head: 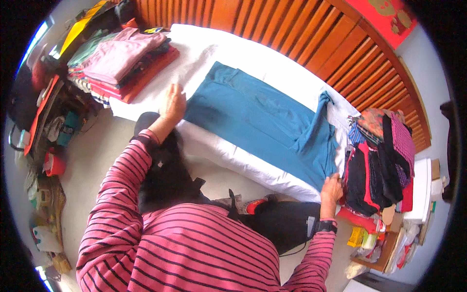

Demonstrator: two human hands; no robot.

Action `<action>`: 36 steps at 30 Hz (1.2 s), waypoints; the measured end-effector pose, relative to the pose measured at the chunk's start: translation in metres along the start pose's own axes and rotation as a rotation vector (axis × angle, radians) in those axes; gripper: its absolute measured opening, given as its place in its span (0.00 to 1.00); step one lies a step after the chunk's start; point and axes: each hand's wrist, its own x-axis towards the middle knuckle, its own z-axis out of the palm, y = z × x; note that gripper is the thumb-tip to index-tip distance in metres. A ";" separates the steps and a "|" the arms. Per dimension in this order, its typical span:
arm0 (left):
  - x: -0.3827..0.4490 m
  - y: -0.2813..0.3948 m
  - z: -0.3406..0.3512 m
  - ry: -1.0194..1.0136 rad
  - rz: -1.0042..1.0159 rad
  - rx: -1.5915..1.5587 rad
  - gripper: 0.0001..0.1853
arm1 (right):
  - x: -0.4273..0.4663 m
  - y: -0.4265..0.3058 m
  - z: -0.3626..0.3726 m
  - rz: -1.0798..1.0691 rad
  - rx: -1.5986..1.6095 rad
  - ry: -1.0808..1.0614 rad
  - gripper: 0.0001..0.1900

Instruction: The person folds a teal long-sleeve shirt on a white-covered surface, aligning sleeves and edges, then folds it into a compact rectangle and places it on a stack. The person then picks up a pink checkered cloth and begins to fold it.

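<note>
A blue cloth garment (255, 116) lies spread lengthwise on a white cloth-covered bench (204, 40). Its surface is wrinkled, and a narrow part (319, 113) is folded over near the right end. My left hand (173, 106) is beside the garment's left edge, fingers raised and holding nothing that I can see. At the lower right corner of the garment, my right hand (332, 189) has its fingers closed on the cloth.
Folded clothes (124, 58) are stacked at the bench's left end, a pink one on top. Another clothing pile (379, 164) stands close by my right hand. A slatted wooden backboard (310, 40) runs behind the bench. Cluttered shelves (51, 197) line the left side.
</note>
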 end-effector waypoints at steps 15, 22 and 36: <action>-0.013 0.010 -0.007 -0.302 0.037 0.089 0.16 | 0.010 -0.001 0.031 -0.231 0.427 -0.157 0.16; 0.013 0.008 0.003 -0.130 0.376 0.082 0.21 | 0.011 -0.001 0.032 -0.225 0.468 -0.125 0.15; 0.045 0.002 -0.005 -0.531 0.077 -0.364 0.13 | 0.011 -0.014 0.020 -0.176 0.356 -0.119 0.12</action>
